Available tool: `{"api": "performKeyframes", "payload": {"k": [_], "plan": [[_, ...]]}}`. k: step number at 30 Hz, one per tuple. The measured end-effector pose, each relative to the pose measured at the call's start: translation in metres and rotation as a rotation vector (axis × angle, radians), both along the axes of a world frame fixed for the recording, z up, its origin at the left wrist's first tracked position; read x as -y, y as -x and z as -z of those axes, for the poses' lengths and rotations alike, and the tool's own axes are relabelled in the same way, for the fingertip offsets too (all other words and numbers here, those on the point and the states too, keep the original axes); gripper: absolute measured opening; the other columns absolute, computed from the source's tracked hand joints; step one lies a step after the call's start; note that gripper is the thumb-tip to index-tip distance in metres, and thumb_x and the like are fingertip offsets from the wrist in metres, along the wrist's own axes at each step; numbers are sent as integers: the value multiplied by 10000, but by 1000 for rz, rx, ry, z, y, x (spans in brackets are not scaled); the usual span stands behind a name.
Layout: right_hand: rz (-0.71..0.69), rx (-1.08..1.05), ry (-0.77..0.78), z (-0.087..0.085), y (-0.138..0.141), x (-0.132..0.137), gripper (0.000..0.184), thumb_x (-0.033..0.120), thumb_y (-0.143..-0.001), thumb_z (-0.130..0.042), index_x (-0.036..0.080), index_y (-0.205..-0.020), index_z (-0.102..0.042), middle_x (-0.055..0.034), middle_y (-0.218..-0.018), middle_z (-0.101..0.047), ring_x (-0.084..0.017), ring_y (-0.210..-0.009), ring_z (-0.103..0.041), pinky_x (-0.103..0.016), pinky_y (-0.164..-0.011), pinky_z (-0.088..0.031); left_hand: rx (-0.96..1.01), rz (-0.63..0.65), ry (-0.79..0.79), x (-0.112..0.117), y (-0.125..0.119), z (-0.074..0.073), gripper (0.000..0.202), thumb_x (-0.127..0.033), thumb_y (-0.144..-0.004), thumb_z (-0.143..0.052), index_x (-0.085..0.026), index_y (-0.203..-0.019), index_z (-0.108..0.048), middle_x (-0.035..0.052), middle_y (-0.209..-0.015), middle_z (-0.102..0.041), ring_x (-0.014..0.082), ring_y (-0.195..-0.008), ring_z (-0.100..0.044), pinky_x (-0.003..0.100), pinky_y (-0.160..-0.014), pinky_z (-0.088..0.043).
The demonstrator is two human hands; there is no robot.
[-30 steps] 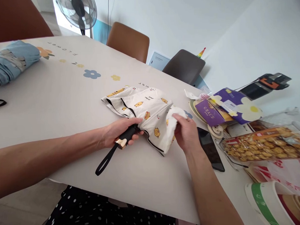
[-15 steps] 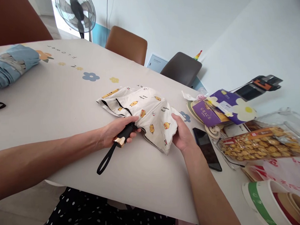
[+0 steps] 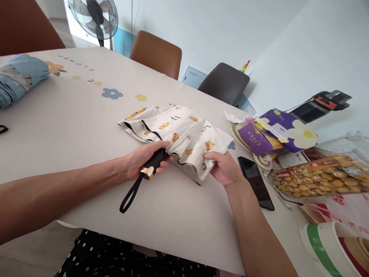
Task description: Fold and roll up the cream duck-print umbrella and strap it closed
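Note:
A white folding umbrella (image 3: 181, 128) with yellow cartoon figures lies on the table, its canopy loose and fanned out. My left hand (image 3: 145, 159) is wrapped round its black handle, close to where the cloth begins. A gold-coloured end and a black wrist strap (image 3: 131, 195) stick out below that hand. On the other side, my right hand (image 3: 223, 167) pinches the canopy's edge between thumb and fingers. The cloth hides some of the right fingertips.
A blue folded umbrella (image 3: 19, 79) lies at the table's left. To the right are a phone (image 3: 256, 183), a purple box (image 3: 257, 138), a bag of cookies (image 3: 325, 178) and rolls of tape (image 3: 324, 242). Chairs (image 3: 157, 52) and a fan (image 3: 94, 16) stand beyond.
My right hand has shifted slightly left and its thumb now lies over the cloth. The canopy's right side has bunched and folded differently. My left hand stays on the handle.

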State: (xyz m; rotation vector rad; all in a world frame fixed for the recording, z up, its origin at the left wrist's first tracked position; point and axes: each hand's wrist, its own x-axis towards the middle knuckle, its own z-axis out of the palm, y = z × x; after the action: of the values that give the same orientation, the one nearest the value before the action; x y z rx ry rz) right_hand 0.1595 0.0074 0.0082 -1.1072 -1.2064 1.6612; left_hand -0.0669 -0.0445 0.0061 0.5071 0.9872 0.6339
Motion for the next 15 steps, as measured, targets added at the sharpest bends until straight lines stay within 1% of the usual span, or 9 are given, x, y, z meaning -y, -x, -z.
{"api": "performKeyframes", "payload": {"k": [2,5,8,11,13,15], "plan": [[76,-66,-22,-5,-3,-3,424,122,-593,-594,234,-1002,-609,3,-943,-688,-233,-956,-627,-331,-738,-546,-5,-2,-2,0,0,0,409,-552,-707,-573,-146,-753,-560,-30,-562,-456,63,-386,-443,156,-269,-235],[162,-98,26,-5,-5,-7,354,181,-635,-604,232,-985,-617,2,-967,-685,-235,-964,-625,-343,-741,-553,-5,-27,-11,1,-1,-2,378,-524,-725,-569,-149,-768,-546,-27,-550,-466,64,-379,-439,154,-272,-258],[160,-83,42,0,-4,-7,360,203,-655,-639,256,-1010,-610,12,-1027,-671,-235,-1000,-611,-354,-750,-557,1,-48,-4,1,-2,-4,335,-492,-734,-571,-163,-782,-531,-27,-546,-477,70,-374,-439,156,-262,-262],[153,-70,-10,0,-2,-6,390,196,-654,-660,262,-1032,-597,8,-1034,-670,-237,-991,-616,-363,-751,-561,-9,-29,2,1,-1,-4,364,-517,-724,-570,-157,-763,-539,-25,-551,-475,69,-378,-447,155,-257,-244],[162,-61,-10,-2,-2,-6,388,196,-656,-655,247,-1035,-590,-4,-1009,-676,-241,-923,-639,-357,-670,-575,-16,-15,-5,1,-1,-2,388,-532,-721,-567,-146,-749,-551,-23,-552,-474,65,-381,-448,155,-260,-236],[174,-34,47,-3,-3,-7,372,203,-657,-652,228,-1022,-588,-17,-934,-688,-233,-793,-661,-321,-510,-562,-18,-4,-5,1,0,-1,400,-539,-721,-565,-140,-748,-561,-20,-550,-477,65,-384,-450,159,-262,-231]]}}
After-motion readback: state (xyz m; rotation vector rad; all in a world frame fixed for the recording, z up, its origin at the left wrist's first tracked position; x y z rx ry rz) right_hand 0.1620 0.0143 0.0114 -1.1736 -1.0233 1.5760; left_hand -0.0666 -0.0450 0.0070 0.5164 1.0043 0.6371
